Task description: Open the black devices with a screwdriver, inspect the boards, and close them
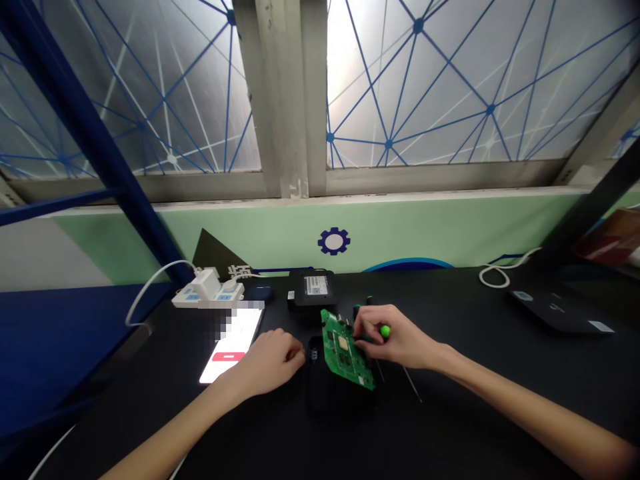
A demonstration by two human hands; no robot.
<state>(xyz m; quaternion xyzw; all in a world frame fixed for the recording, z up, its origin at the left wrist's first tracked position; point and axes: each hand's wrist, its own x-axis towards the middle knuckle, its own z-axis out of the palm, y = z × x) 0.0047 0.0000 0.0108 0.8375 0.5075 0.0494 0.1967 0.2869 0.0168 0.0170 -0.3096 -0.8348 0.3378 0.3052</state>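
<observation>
A green circuit board (345, 350) stands tilted over a black casing (330, 393) on the dark table. My right hand (395, 340) is closed on the board's right edge, with a green-handled screwdriver (384, 331) under its fingers. The fingers of my left hand (273, 363) are curled, and it rests on the table just left of the casing; I cannot make out anything in it. A second screwdriver shaft (413, 385) lies on the table below my right wrist.
A lit phone (233, 343) lies left of my left hand. Behind it are a white power strip (207, 290) with a cable, and a black box with a label (313, 290). A flat black device (560, 310) and a white cable (495, 273) lie at the right.
</observation>
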